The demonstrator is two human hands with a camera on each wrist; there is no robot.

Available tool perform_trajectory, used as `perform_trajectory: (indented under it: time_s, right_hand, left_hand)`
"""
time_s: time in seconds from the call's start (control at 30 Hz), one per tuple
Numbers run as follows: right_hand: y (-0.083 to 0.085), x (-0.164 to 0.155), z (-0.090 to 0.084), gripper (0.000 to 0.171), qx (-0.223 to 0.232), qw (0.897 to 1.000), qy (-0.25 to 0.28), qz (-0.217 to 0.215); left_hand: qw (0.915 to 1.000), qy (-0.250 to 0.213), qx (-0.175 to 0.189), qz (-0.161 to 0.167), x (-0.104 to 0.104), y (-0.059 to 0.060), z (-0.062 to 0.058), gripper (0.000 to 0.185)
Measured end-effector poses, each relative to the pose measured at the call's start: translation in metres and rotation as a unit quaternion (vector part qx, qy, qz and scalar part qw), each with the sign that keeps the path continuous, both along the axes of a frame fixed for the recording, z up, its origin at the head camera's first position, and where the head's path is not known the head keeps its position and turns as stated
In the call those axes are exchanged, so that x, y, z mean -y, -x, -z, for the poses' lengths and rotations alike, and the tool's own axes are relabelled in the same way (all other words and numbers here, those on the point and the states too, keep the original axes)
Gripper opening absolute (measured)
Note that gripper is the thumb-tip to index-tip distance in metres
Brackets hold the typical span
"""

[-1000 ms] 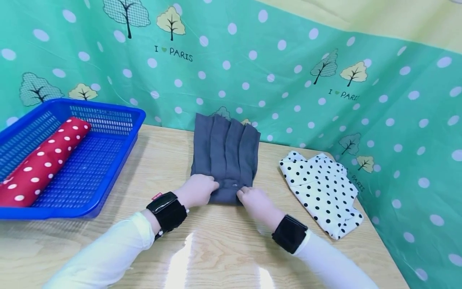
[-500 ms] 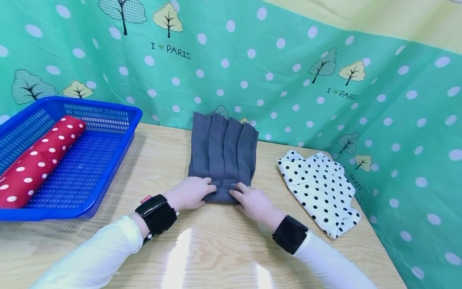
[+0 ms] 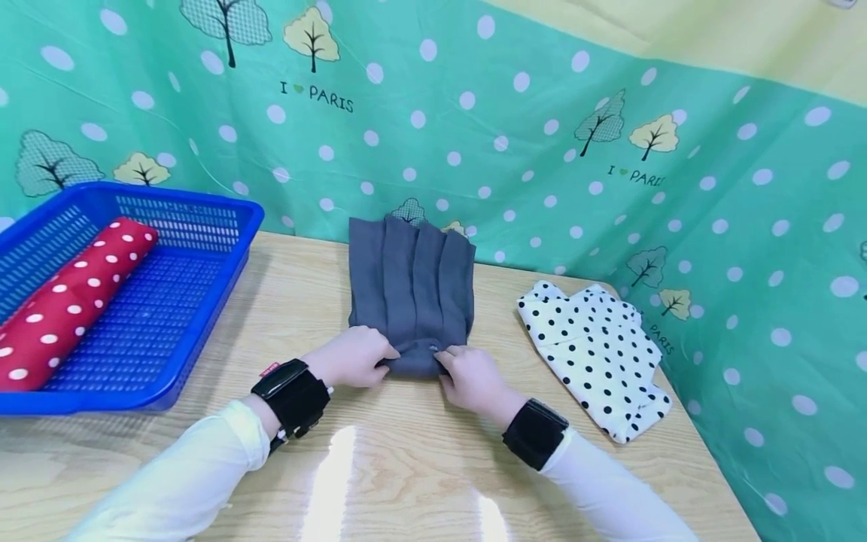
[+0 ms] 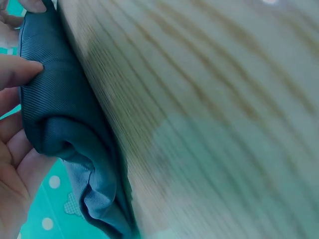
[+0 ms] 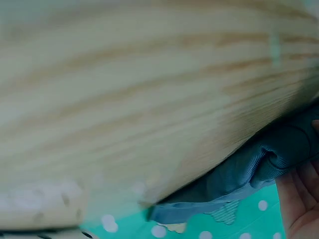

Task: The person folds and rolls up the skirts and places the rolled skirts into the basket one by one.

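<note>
Altogether three garments are showing: one grey pleated skirt (image 3: 409, 293), one white black-dotted garment (image 3: 596, 357) and one red white-dotted roll (image 3: 68, 301). The single blue basket (image 3: 223, 248) at nine o'clock is holding only the red roll (lying along its left side). The grey skirt is lying at the table's (image 3: 406, 467) centre, running toward twelve o'clock; the dotted white piece is sitting at three o'clock. The left hand (image 3: 352, 357) and right hand (image 3: 470, 374) are both curling their fingers around the skirt's near edge, pinching its rolled waistband. Since a second ago, that near edge is sitting more bunched, and the hands are closer together.
</note>
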State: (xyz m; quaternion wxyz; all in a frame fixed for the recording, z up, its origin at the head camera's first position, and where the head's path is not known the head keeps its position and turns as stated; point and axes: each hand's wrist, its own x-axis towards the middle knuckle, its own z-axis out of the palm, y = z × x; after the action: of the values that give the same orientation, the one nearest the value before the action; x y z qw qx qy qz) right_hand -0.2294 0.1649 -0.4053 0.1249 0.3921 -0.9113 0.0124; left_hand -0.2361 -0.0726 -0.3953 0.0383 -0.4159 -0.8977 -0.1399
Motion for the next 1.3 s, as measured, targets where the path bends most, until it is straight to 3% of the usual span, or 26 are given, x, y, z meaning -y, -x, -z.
perform_trajectory:
  time_s: [0.3,0.5,0.63,0.73,0.93,1.03,1.1,1.2,1.3]
  right_hand:
    - [0.015,-0.007,-0.009,0.023,0.148,0.987,0.058,0.004]
    - [0.026,-0.009,-0.015,0.02,0.194,0.979,0.066,0.007]
    - [0.031,-0.009,-0.018,0.022,0.226,0.971,0.076,0.017]
    - [0.036,-0.009,-0.017,0.022,0.244,0.966,0.081,0.027]
    - [0.039,-0.007,-0.016,0.022,0.247,0.966,0.055,0.048]
    - [0.039,-0.005,-0.015,0.023,0.268,0.961,0.039,0.052]
    - [0.04,-0.004,-0.014,0.025,0.297,0.953,0.035,0.053]
    - [0.041,-0.003,-0.014,0.026,0.339,0.938,0.04,0.057]
    - [0.041,-0.002,-0.015,0.026,0.351,0.934,0.044,0.057]
  left_hand:
    - [0.9937,-0.009,0.108,-0.029,0.001,0.002,0.0,0.028]
    - [0.9865,-0.009,0.155,-0.053,0.001,0.005,-0.003,0.03]
    - [0.9874,-0.02,0.148,-0.053,0.001,0.005,-0.003,0.025]
    - [0.9918,-0.017,0.113,-0.056,0.0,0.003,-0.001,0.022]
    - [0.9905,0.008,0.089,-0.104,-0.003,0.001,0.001,0.025]
    - [0.9874,0.013,0.107,-0.116,-0.001,0.001,0.001,0.026]
    - [0.9844,0.007,0.13,-0.118,0.003,0.001,0.001,0.027]
    - [0.9803,-0.017,0.161,-0.113,0.007,0.001,0.002,0.029]
    - [0.976,-0.049,0.182,-0.108,0.011,0.002,0.002,0.028]
